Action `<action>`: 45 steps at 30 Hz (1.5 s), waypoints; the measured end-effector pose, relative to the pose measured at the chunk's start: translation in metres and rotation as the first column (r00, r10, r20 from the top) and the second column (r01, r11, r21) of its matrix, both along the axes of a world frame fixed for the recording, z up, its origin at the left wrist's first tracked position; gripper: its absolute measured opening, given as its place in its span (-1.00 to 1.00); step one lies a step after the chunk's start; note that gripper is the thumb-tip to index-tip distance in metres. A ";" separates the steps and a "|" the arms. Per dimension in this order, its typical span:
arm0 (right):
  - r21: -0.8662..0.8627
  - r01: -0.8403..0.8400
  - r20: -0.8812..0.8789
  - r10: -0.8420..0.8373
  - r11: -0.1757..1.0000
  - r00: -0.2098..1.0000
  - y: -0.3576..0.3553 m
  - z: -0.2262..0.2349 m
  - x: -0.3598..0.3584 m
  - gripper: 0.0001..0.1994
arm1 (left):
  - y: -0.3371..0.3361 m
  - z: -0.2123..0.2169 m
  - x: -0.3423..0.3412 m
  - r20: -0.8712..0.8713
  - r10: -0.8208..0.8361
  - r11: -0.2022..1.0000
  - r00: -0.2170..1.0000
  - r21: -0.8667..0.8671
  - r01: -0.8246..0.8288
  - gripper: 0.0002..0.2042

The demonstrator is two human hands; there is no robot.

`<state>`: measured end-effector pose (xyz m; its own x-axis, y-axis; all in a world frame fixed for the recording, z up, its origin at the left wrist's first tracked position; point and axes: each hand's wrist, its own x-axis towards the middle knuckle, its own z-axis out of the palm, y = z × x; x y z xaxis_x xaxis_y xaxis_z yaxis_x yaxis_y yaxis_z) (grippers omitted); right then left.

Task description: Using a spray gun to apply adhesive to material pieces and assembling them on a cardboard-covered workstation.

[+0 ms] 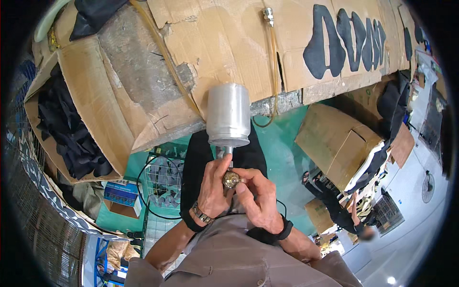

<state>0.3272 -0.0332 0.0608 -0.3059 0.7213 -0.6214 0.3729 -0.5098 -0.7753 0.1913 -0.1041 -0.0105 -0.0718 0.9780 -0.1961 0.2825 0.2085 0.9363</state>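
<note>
Close in front of my body is a spray gun with a large silver metal cup (228,115) that points away from me. My left hand (210,186), with a watch on its wrist, is closed around the gun's body just below the cup; much of the body is hidden by the fingers. My right hand (258,198) pinches the round, brass-coloured end piece (231,180) between thumb and forefinger. Beyond the cup, a clear yellowish air hose with a metal coupler (268,17) lies on the cardboard-covered bench (229,43), its lower loop hanging over the edge.
Several dark flat cut pieces (324,43) lie on the bench's right. An open carton (95,95) of black material stands at left. Below are a wire basket (164,179) and a blue box (122,193). A large carton (339,146) and another person (334,203) are at right.
</note>
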 end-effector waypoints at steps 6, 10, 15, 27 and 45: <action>0.064 -0.008 0.165 -0.003 0.998 0.986 0.019 0.007 -0.015 -0.81 | 0.002 0.006 0.007 0.033 0.017 0.998 0.999 -0.060 -0.015 -0.15; 0.067 -0.082 0.234 0.064 0.994 0.970 0.031 0.015 -0.029 -0.84 | -0.001 0.008 0.014 0.019 0.107 0.988 0.994 -0.117 -0.105 -0.19; 0.066 -0.006 0.260 -0.011 0.998 0.965 0.036 0.006 -0.025 -0.79 | 0.008 0.008 0.017 -0.102 0.041 0.999 0.994 -0.026 -0.043 -0.11; -0.521 0.188 -0.061 -0.256 0.833 0.965 0.056 0.009 -0.018 -0.68 | 0.010 0.012 0.011 -0.072 0.093 0.989 0.993 -0.105 -0.100 -0.27; -0.152 -0.033 0.231 0.068 0.988 0.971 0.056 0.000 -0.020 -0.63 | 0.019 0.019 0.014 -0.140 0.030 0.995 0.990 -0.088 -0.043 -0.10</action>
<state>0.3074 0.0224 0.0604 -0.1727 0.6048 -0.7774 0.5639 -0.5864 -0.5815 0.2053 -0.0853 0.0083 -0.1400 0.9528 -0.2692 0.3988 0.3032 0.8655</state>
